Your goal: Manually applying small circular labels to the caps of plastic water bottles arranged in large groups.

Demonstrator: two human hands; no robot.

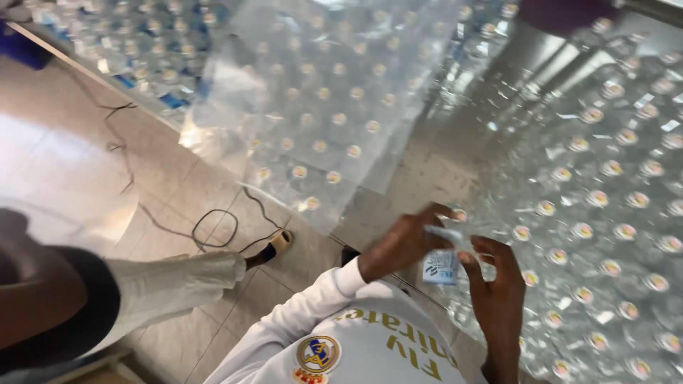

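At far left a second person's dark sleeve [67, 313] fills the corner, and a pale trouser leg [178, 281] runs to a shoe [274, 247] on the tiled floor [64, 163], beside one looping black cable [213, 227]. Behind, a clear plastic sheet [334, 78] hangs over packed bottles [156, 50], too many to count. Near centre, the left hand [402, 242] and the right hand [494, 284] together grasp one small clear bottle [441, 259] with a blue-and-white label, held in the air above the white shirt [356, 334]. The left fingers close over its top, the right fingers pinch its side and base. It looks light and thin-walled, probably easy to dent and a little slick, so a grip round the labelled middle or at the stiffer neck would likely suit it best. To the right, capped bottles [605, 213] stand in dense rows, dozens at least, blurred beyond exact counting.
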